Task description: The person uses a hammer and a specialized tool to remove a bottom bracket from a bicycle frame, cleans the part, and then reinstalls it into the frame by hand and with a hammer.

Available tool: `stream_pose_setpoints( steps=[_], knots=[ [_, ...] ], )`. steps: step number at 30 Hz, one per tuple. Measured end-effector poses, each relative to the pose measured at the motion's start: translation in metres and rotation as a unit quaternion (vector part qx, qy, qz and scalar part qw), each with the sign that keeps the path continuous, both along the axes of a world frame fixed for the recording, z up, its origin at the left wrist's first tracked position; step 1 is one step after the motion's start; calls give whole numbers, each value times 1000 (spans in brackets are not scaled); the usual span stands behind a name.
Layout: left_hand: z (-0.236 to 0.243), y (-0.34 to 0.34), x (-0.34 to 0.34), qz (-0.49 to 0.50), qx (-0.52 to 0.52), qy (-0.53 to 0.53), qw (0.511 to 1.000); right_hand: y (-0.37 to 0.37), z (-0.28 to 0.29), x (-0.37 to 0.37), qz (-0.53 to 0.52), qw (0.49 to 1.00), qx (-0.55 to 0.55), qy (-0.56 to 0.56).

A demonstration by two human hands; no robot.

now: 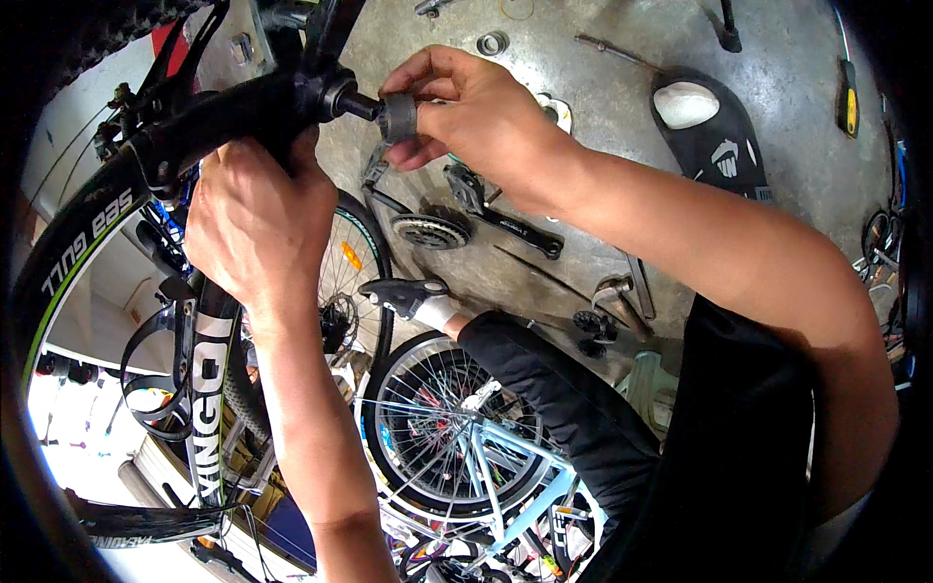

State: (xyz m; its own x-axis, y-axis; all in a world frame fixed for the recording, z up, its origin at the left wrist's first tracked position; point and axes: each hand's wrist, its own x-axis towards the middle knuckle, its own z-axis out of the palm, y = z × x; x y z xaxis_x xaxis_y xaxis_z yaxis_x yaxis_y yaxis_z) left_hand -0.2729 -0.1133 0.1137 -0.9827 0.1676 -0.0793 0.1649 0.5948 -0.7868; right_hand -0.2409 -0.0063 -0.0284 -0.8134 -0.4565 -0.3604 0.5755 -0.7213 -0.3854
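A black bicycle frame (209, 121) stands at the left, with the dark bottom bracket shell (316, 94) near the top. From the shell a dark spindle (359, 104) sticks out toward the right. My right hand (486, 119) pinches a dark grey ring-shaped bottom bracket cup (397, 120) at the spindle's outer end; whether the two touch I cannot tell. Below the shell, my left hand (260, 222) is wrapped round the frame, its fingertips mostly hidden behind the tube.
On the concrete floor lie a metal ring (493, 43), a chainring crankset (431, 230), a crank arm (525, 235), a hammer (614, 291) and a yellow-and-black-handled screwdriver (849, 102). A black slide shoe (714, 146) is at the right. Below, a light-blue bicycle (535, 510) stands near my leg.
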Motion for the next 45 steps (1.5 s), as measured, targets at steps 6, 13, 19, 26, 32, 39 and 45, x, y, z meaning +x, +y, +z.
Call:
stream_pose_setpoints(
  steps=[6,13,19,26,32,39,45],
  knots=[
    [-1,0,0,3,-1,2,1000,-1,-2,-1,13,1000,0,-7],
    [1,3,0,29,6,-3,1000,0,-5,0,12,1000,3,-2],
    [-1,4,0,27,21,-1,999,-2,-12,1,4,998,-52,-20],
    [0,3,0,28,10,-4,1000,-10,-13,-5,40,988,126,-81],
    [0,6,-1,35,17,-3,999,-28,-5,-7,14,984,177,-35],
    [0,4,-1,37,-11,-7,999,4,16,14,-22,999,-25,-40],
    [-1,5,0,30,-6,2,1000,-9,15,11,-114,989,-71,-66]
  ],
)
